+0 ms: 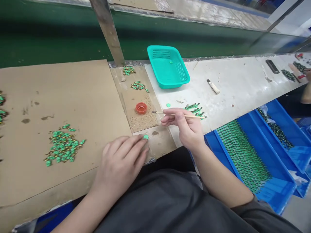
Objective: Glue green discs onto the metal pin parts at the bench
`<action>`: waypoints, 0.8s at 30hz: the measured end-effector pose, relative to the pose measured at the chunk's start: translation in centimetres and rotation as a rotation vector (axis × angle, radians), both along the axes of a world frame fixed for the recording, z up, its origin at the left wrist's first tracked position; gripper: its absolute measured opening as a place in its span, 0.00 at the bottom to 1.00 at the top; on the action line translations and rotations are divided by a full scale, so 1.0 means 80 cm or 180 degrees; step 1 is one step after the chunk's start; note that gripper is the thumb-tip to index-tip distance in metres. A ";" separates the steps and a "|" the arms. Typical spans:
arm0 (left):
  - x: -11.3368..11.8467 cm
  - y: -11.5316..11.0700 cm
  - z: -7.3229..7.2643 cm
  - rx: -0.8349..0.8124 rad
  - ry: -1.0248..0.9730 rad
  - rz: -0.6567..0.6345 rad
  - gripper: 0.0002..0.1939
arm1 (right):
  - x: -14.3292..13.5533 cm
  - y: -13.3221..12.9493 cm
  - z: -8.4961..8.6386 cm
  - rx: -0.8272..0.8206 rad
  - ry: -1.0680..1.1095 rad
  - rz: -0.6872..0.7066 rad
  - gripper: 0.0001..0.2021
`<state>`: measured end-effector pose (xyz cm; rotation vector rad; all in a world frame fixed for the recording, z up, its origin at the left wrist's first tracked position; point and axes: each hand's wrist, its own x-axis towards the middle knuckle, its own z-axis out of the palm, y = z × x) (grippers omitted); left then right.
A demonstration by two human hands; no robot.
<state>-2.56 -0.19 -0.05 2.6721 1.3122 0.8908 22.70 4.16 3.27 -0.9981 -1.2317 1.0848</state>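
Observation:
My right hand is closed around a thin wooden-handled brush, its dark tip pointing left toward a small red cup of liquid. At the table's front edge, my left hand has its fingers drawn together, with a small green disc at the fingertips. Part of its grip on the disc is hidden. Another green disc lies just above my right hand. Behind that hand is a group of green pieces with dark ends.
A turquoise basket stands at the back. Green-and-gold pieces form a pile on the left cardboard and clusters beyond the cup. A white-handled blade lies to the right. Blue bins sit below; a co-worker's arm shows far right.

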 end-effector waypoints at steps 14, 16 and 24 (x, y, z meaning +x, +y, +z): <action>-0.009 -0.015 -0.015 -0.0066 0.0053 -0.0114 0.20 | -0.058 0.091 -0.024 0.1245 -0.1725 -0.0316 0.14; -0.011 -0.020 -0.022 -0.0149 -0.0034 -0.0062 0.25 | -0.059 0.088 -0.023 0.1283 -0.1979 -0.0358 0.16; -0.017 -0.028 -0.039 -0.0007 0.0143 -0.0150 0.23 | -0.062 0.085 -0.026 0.1126 -0.2308 -0.0365 0.19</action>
